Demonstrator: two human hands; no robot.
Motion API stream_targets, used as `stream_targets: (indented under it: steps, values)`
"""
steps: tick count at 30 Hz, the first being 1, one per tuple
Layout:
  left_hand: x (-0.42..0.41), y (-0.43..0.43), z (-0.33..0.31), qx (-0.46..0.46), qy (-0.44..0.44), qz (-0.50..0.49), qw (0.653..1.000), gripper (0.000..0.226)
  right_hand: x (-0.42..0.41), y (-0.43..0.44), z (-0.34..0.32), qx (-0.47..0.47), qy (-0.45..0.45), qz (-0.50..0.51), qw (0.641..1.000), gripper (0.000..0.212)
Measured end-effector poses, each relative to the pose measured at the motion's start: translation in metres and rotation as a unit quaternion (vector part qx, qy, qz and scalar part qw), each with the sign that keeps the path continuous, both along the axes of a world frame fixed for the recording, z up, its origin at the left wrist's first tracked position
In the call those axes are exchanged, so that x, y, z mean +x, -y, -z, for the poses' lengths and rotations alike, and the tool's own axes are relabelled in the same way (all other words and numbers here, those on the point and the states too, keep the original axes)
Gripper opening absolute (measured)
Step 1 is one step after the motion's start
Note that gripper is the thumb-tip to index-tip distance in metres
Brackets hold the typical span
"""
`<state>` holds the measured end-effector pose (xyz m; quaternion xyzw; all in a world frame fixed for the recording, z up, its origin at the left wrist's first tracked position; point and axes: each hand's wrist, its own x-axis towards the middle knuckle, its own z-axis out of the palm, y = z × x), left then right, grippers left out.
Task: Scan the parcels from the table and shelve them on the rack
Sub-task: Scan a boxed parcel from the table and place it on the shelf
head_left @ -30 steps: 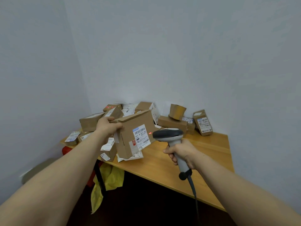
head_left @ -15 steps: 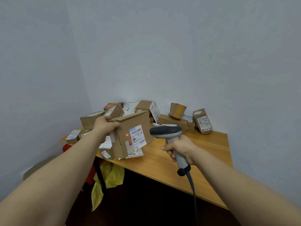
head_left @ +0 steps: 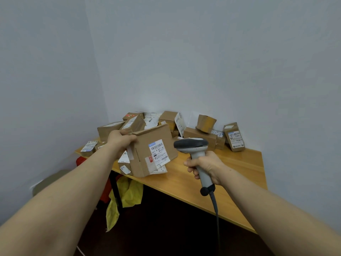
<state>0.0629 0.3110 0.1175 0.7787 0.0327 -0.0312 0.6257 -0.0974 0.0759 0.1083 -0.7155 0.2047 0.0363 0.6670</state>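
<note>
A long wooden table (head_left: 230,174) carries a heap of brown cardboard parcels (head_left: 199,134). The left hand (head_left: 120,140) clamps one brown labelled box (head_left: 149,154) above its edge; the right hand (head_left: 204,166) is fisted round a grey corded barcode scanner (head_left: 193,146) aimed at the label. Scanning is seemingly under way; shelving should follow, though no rack shows.

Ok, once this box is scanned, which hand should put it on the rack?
Left. The left hand already grips the brown cardboard box by its top corner, while the right hand is wrapped around the grey handheld scanner. The rack is not in view.
</note>
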Motion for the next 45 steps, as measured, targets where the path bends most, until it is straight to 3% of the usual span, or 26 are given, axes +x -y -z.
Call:
stream_targets:
  steps: [4, 10, 15, 18, 20, 25, 29, 33, 39, 45]
  values:
    - [-0.004, -0.015, 0.007, -0.068, -0.096, 0.035, 0.992, 0.009, 0.007, -0.006, 0.007, 0.051, 0.02, 0.088, 0.995, 0.018]
    - [-0.016, -0.045, 0.029, -0.113, -0.214, 0.131, 0.961, 0.02, 0.02, -0.029, 0.029, 0.102, 0.016, 0.157, 0.982, 0.049]
    - [-0.047, -0.084, 0.041, -0.255, -0.24, 0.11, 0.93, 0.036, 0.018, -0.082, 0.046, 0.133, 0.011, 0.09, 0.987, 0.041]
    - [-0.085, -0.117, 0.042, -0.305, -0.229, 0.093, 0.92, 0.034, 0.012, -0.118, 0.049, 0.143, 0.017, 0.023, 0.989, 0.031]
    - [-0.113, -0.144, 0.042, -0.306, -0.216, 0.078, 0.924, 0.031, 0.006, -0.144, 0.05, 0.135, 0.034, 0.001, 0.99, 0.04]
    - [-0.206, -0.233, 0.049, -0.202, -0.211, -0.004, 0.957, 0.019, -0.028, -0.224, 0.062, 0.138, 0.046, -0.046, 0.988, 0.04]
    - [-0.292, -0.322, 0.044, -0.193, -0.188, -0.087, 0.959, 0.043, -0.065, -0.313, 0.065, 0.155, 0.037, -0.129, 0.979, 0.041]
    - [-0.376, -0.405, 0.038, -0.217, -0.152, -0.178, 0.948, 0.049, -0.103, -0.41, 0.053, 0.171, 0.043, -0.236, 0.956, 0.032]
    - [-0.451, -0.513, 0.034, -0.286, -0.095, -0.299, 0.905, 0.009, -0.139, -0.54, 0.034, 0.168, 0.018, -0.361, 0.917, 0.03]
    - [-0.511, -0.642, 0.032, -0.326, -0.05, -0.366, 0.87, 0.02, -0.173, -0.699, 0.028, 0.165, 0.019, -0.414, 0.895, 0.033]
